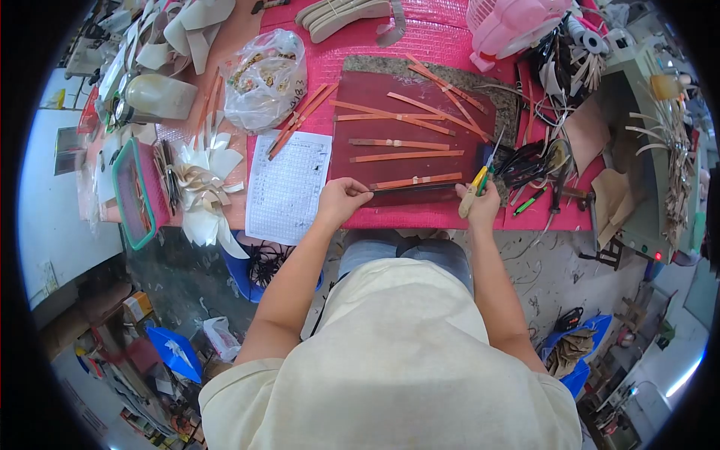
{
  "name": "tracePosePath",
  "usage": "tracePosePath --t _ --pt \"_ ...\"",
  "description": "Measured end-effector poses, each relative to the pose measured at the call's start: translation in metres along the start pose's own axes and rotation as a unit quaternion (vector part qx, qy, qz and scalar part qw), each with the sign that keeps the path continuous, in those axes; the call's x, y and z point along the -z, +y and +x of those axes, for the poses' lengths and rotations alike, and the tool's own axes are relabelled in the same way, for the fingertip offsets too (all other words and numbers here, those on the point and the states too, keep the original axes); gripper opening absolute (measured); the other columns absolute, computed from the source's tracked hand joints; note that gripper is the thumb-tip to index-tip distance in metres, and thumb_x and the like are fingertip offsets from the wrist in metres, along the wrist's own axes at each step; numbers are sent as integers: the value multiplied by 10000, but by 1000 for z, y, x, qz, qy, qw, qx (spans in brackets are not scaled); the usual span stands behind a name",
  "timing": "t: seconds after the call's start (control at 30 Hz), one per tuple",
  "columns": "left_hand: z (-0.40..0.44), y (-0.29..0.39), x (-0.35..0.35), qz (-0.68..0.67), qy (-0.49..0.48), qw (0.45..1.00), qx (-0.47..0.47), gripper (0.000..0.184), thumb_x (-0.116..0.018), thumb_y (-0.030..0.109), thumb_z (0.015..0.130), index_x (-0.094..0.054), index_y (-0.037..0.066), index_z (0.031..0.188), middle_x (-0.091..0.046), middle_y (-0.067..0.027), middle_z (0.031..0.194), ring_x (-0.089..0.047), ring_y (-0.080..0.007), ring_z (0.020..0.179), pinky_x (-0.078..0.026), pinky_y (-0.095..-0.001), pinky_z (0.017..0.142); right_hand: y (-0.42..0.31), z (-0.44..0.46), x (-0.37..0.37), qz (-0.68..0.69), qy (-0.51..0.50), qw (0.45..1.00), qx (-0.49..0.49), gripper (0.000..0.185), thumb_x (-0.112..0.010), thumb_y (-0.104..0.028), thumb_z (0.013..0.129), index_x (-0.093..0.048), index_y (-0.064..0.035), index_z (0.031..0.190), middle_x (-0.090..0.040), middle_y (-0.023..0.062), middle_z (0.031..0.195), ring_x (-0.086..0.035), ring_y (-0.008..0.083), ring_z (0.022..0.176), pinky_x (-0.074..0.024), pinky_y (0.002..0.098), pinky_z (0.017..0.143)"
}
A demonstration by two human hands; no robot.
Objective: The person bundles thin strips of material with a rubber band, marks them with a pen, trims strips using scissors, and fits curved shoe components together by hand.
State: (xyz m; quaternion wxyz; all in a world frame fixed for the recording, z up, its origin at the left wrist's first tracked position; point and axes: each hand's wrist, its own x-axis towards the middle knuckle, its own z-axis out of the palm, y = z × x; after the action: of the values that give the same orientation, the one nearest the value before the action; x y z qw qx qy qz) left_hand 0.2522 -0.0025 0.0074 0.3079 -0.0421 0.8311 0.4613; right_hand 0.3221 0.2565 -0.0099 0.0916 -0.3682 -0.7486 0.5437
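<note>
My left hand (343, 199) pinches one end of a thin dark strip (417, 187) near the front edge of a dark red board. The strip runs across to my right hand (481, 205), which is closed around scissors (480, 178) with yellow and green handles. Their blades point up and away to the right. Whether the right fingers also grip the strip's other end is hard to see. Just beyond the strip lies an orange-red strip (394, 183) with a small pale piece on it. Several similar strips are spread over the board (367, 167).
A printed sheet (285, 199) lies left of the board, with a plastic bag (266, 82) behind it. Farther left stands a green-rimmed basket (135, 225) beside white cut pieces (206, 187). On the right are black cords (525, 161), a green pen (529, 201) and a hammer (574, 193).
</note>
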Motion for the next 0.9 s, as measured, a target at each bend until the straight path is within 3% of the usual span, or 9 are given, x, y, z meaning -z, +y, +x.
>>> tracePosePath --t 0.17,0.27,0.47,0.8,0.9 --pt "8 -4 3 -1 -12 1000 6 98 -660 63 683 -612 11 751 -579 -24 616 -513 -69 540 -414 -199 501 -8 9 -2 132 -31 984 -115 180 -650 -23 695 -502 17 788 -568 47 623 -542 97 514 -419 223 447" --pt "8 -5 3 -22 -16 1000 5 102 -657 55 683 -615 11 764 -579 -21 617 -510 -68 536 -411 -199 495 -2 12 -2 7 -42 994 -100 140 -611 -10 723 -500 23 803 -576 67 640 -569 126 533 -452 230 468" --pt "5 -3 0 11 7 999 -30 111 -656 109 684 -635 27 757 -600 -28 630 -536 -74 558 -431 -209 525 -3 15 -6 108 -11 985 -135 164 -602 -7 727 -495 32 845 -587 90 681 -582 147 553 -477 246 482" --pt "2 5 -1 82 21 996 -34 125 -659 158 671 -643 54 740 -605 -31 623 -547 -91 551 -443 -222 541 -3 17 -7 89 -7 985 -145 191 -607 7 715 -493 45 863 -579 84 675 -582 144 547 -467 234 459" --pt "3 3 -2 64 28 997 -41 144 -639 199 655 -649 73 723 -616 -64 642 -591 -157 579 -467 -268 561 -2 17 -6 90 -1 984 -154 191 -608 12 712 -494 47 861 -577 84 676 -583 144 550 -468 236 458"
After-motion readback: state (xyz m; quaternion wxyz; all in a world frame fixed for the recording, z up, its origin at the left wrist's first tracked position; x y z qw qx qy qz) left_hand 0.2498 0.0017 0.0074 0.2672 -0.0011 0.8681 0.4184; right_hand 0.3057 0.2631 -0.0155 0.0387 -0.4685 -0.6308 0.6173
